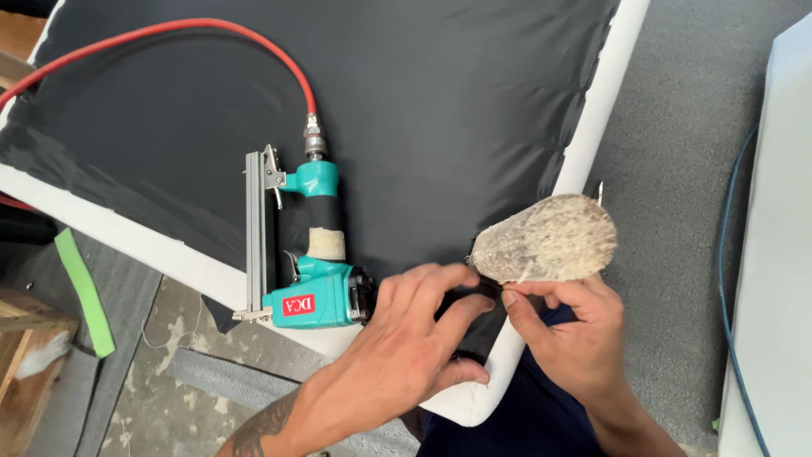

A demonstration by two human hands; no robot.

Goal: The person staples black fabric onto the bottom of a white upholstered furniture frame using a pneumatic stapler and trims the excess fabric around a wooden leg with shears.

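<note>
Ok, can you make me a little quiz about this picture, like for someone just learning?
1. True or false: the teal pneumatic staple gun lies on the black fabric-covered white foam panel.
2. What colour is the air hose plugged into it?
3. Which hand holds the frayed grey-beige fabric wad: A left hand, B right hand?

Key: 1 true; 2 red; 3 B.
</note>
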